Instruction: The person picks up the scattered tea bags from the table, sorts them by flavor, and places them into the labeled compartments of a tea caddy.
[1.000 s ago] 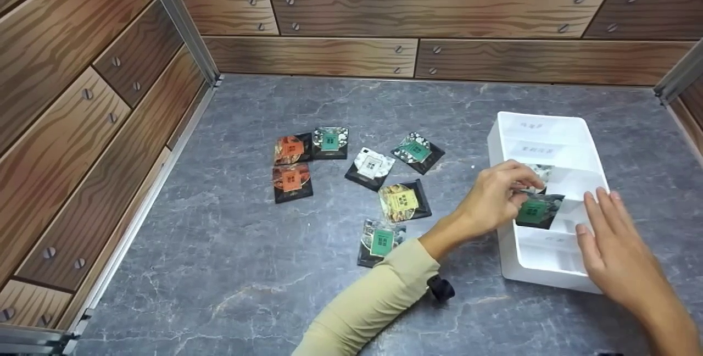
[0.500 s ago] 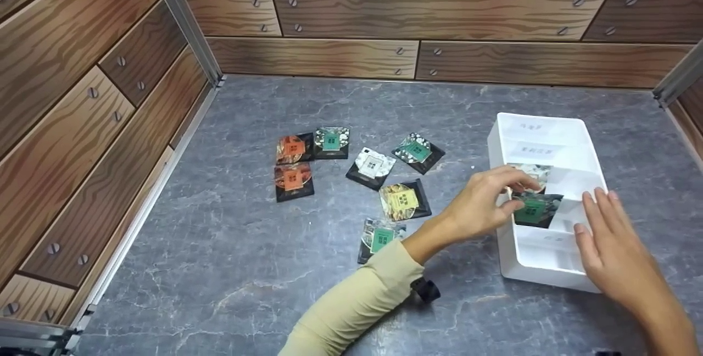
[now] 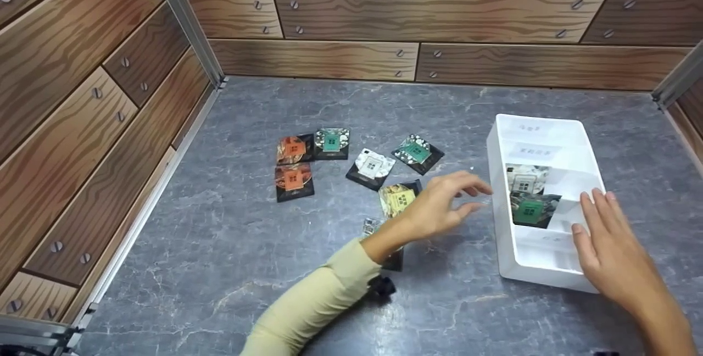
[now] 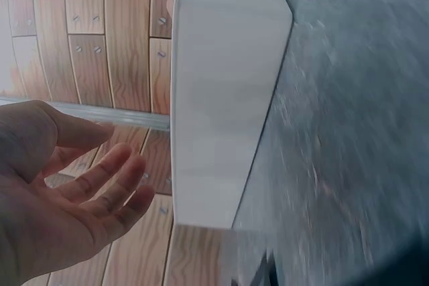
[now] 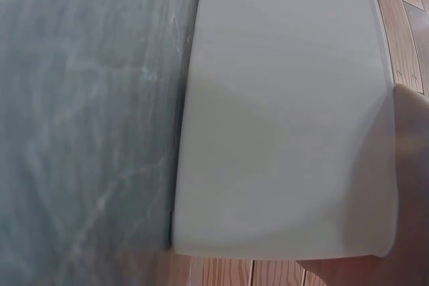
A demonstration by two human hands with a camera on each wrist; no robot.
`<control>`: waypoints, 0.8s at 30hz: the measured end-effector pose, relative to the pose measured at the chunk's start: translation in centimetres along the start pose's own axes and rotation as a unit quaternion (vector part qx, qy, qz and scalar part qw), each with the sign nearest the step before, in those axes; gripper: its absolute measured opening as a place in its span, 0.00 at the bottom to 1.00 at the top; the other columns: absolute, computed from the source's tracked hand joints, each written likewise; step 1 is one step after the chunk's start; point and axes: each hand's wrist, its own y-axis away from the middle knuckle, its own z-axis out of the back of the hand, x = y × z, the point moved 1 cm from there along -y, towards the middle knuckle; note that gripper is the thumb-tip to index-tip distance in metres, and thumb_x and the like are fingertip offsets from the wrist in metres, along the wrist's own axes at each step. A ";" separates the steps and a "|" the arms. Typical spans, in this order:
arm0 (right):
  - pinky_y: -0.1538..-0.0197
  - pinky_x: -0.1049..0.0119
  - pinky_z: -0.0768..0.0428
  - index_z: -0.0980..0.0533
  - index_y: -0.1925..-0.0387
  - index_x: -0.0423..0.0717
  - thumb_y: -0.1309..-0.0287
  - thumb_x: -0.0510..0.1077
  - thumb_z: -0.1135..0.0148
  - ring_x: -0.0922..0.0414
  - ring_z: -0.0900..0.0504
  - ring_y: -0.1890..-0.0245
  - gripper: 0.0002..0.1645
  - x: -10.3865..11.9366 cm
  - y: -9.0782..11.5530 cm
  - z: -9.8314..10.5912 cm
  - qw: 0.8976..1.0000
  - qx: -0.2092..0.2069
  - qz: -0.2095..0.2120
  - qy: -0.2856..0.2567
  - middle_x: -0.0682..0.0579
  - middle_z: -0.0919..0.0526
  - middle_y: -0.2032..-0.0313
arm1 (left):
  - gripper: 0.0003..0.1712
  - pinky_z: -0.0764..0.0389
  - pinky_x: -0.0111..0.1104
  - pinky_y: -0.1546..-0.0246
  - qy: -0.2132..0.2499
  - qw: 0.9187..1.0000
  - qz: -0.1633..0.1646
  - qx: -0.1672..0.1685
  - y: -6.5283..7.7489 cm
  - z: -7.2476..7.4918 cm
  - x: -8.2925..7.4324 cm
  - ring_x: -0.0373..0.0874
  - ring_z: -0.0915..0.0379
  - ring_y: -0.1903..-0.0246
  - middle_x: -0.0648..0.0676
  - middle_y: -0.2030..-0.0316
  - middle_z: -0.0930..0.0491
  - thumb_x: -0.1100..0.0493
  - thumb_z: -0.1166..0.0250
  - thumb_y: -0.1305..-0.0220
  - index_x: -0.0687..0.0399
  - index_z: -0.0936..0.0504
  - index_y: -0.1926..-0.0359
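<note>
My left hand [image 3: 442, 207] is in the air just left of the white divided box [image 3: 549, 278], fingers loosely bent and holding nothing. The left wrist view shows the same hand [image 4: 80, 192] apart from the box's side wall [image 4: 221, 98]. With its fingers straight, my right hand [image 3: 618, 246] rests on the box's right rim. Inside, a flat square packet with a green label [image 3: 530, 210] leans in one compartment. Behind it, a packet with a pale label [image 3: 524, 177] stands in another. In the right wrist view, the box's wall [image 5: 281, 118] fills the middle.
Left of the box lie two orange-label packets [image 3: 294, 182], two green-label packets [image 3: 417, 153], a white-label packet [image 3: 370, 168] and a yellow-label packet [image 3: 398, 199]. My left forearm partly covers another packet [image 3: 392, 261]. Wood-patterned walls [image 3: 351, 15] enclose the grey marbled table [image 3: 219, 268].
My left hand has let go of the green-label packet, leaving it in the box, and moved left out past the rim. My right hand has stayed on the box's right rim.
</note>
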 end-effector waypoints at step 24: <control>0.20 0.52 0.65 0.46 0.23 0.30 0.23 0.43 0.56 0.39 0.61 0.20 0.34 0.2 0.1 0.0 1.000 -0.004 0.005 -0.008 0.28 0.50 0.24 | 0.17 0.21 0.41 0.40 -0.024 0.996 0.073 -0.053 3.8 5.8 5.8 0.54 0.22 0.45 0.54 0.46 0.17 0.71 0.33 0.36 0.59 0.17 0.46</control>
